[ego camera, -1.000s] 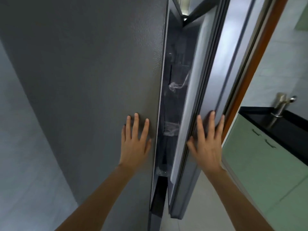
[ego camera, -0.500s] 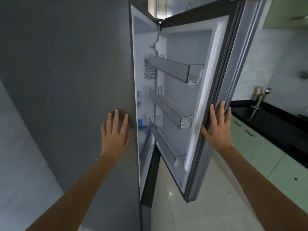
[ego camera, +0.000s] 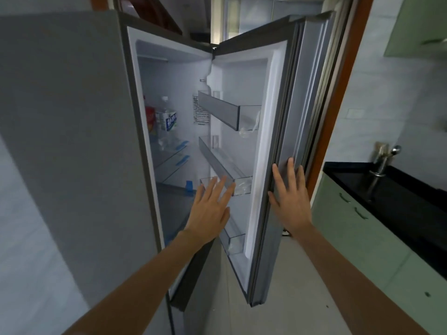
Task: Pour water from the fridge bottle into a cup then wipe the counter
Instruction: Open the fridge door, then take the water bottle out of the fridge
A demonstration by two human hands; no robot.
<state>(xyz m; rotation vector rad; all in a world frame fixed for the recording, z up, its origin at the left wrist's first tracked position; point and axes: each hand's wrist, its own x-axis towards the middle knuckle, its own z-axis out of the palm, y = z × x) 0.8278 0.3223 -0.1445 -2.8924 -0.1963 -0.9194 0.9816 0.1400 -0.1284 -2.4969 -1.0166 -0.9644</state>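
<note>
The grey fridge stands open, its door swung wide to the right. A clear water bottle with a white cap and blue label stands upright on an upper shelf inside, next to a red package. My left hand hovers in the opening with straight, spread fingers, below and to the right of the bottle, holding nothing. My right hand rests with straight fingers on the door's outer edge. No cup is in view.
Three door bins line the inside of the door. A black counter with a metal tap runs along the right above pale green cabinets. Tiled floor lies below the door.
The door has swung much wider, revealing the shelves and the bottle. My left hand has left the fridge's side panel and moved right into the opening. My right hand stays on the door edge.
</note>
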